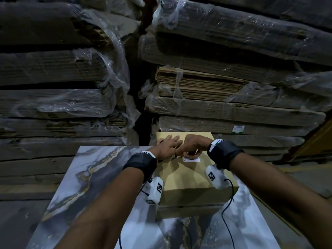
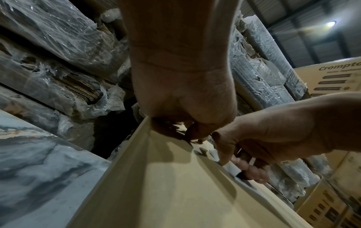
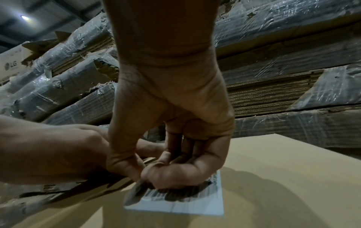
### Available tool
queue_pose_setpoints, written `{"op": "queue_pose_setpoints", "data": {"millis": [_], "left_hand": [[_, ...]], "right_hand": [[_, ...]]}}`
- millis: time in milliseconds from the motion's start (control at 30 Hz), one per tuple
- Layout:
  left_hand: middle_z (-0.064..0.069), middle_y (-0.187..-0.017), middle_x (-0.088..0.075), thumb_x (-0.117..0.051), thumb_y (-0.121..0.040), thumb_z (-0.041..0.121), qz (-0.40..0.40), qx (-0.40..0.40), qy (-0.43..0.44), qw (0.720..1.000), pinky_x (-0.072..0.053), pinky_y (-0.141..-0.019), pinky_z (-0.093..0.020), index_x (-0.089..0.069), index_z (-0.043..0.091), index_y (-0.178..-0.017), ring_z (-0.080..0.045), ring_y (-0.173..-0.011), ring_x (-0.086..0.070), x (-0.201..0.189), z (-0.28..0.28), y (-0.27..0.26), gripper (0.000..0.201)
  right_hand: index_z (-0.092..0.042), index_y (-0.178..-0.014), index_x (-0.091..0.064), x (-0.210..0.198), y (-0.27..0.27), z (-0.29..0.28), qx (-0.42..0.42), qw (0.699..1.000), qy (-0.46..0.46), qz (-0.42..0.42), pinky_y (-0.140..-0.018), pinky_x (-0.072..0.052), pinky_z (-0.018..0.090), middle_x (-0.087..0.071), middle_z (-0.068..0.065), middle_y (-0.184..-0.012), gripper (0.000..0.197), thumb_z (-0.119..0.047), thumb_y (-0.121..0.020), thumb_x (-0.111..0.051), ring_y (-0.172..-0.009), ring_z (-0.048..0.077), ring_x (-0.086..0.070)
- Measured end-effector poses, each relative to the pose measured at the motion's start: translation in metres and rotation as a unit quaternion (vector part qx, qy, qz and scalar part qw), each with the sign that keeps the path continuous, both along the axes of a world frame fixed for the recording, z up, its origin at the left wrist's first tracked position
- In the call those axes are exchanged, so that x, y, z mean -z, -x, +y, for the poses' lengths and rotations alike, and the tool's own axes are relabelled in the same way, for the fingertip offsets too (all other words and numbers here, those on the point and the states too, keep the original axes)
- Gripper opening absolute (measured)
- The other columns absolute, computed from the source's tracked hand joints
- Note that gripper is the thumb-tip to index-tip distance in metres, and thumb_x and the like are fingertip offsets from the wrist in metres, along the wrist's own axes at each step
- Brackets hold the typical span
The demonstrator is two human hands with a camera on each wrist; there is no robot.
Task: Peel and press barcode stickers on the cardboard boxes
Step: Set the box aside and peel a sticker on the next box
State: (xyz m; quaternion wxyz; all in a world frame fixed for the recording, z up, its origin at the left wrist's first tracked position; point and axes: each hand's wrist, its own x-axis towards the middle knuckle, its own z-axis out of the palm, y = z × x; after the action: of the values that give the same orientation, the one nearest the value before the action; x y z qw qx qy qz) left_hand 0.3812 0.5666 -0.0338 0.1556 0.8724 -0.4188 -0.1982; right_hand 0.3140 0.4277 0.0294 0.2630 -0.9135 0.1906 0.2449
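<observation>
A plain cardboard box [image 1: 188, 178] stands on a marble-patterned table. A white barcode sticker [image 1: 193, 159] lies on its top, near the far half. My right hand [image 1: 193, 146] is curled over the sticker's far left end. In the right wrist view its thumb and bent fingers [image 3: 175, 177] close on the sticker [image 3: 185, 205] there, while the near part lies flat on the box [image 3: 283, 177]. My left hand [image 1: 167, 145] rests flat on the box top just left of the right hand, fingers spread and straight. The fingertips of both hands are mostly hidden.
The marble table top [image 1: 89, 177] extends left and in front of the box. A second, lower cardboard box [image 1: 186, 211] sits under the first. Tall stacks of plastic-wrapped flat cardboard [image 1: 215, 87] stand close behind. Printed cartons [image 2: 332, 80] stand to the right.
</observation>
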Motion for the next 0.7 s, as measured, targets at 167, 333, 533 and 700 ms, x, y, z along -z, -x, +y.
{"op": "queue_pose_setpoints", "data": {"millis": [167, 333, 533, 700], "left_hand": [[0.005, -0.170, -0.003, -0.039, -0.098, 0.019, 0.005, -0.006, 0.007, 1.000, 0.001, -0.119, -0.035, -0.025, 0.030, -0.159, -0.017, -0.156, 0.003, 0.000, 0.000, -0.001, 0.064], [0.007, -0.170, -0.004, -0.040, -0.098, 0.006, 0.014, -0.011, 0.017, 1.000, 0.001, -0.118, -0.034, -0.027, 0.032, -0.158, -0.016, -0.156, 0.003, 0.004, -0.001, -0.002, 0.067], [0.007, -0.169, -0.005, -0.040, -0.101, 0.010, 0.014, -0.018, 0.026, 0.999, 0.002, -0.119, -0.035, -0.030, 0.032, -0.157, -0.016, -0.156, 0.002, 0.005, -0.002, -0.004, 0.062], [0.007, -0.170, -0.005, -0.040, -0.100, 0.007, 0.006, -0.013, 0.023, 1.000, 0.001, -0.120, -0.036, -0.030, 0.032, -0.158, -0.017, -0.156, 0.002, 0.007, -0.002, -0.006, 0.064]], "right_hand": [[-0.006, -0.076, -0.066, 0.001, -0.002, -0.008, -0.004, 0.999, -0.032, 0.011, -0.049, -0.042, 0.021, -0.062, 0.009, -0.065, 0.025, -0.029, -0.083, -0.073, -0.047, 0.018, -0.052], [-0.005, -0.090, -0.071, 0.001, 0.010, -0.017, 0.006, 0.997, -0.075, 0.015, -0.065, -0.059, 0.034, -0.066, 0.007, -0.076, 0.029, -0.034, -0.089, -0.067, -0.064, 0.019, -0.061], [-0.002, -0.087, -0.076, 0.004, 0.021, -0.019, -0.023, 0.997, -0.058, -0.037, -0.056, -0.057, 0.028, -0.072, 0.010, -0.075, 0.049, -0.050, -0.091, -0.071, -0.062, 0.019, -0.064], [-0.006, -0.079, -0.074, 0.013, 0.022, -0.016, -0.066, 0.996, -0.015, -0.055, -0.058, -0.060, 0.029, -0.072, 0.006, -0.067, 0.030, -0.035, -0.086, -0.080, -0.055, 0.017, -0.066]]}}
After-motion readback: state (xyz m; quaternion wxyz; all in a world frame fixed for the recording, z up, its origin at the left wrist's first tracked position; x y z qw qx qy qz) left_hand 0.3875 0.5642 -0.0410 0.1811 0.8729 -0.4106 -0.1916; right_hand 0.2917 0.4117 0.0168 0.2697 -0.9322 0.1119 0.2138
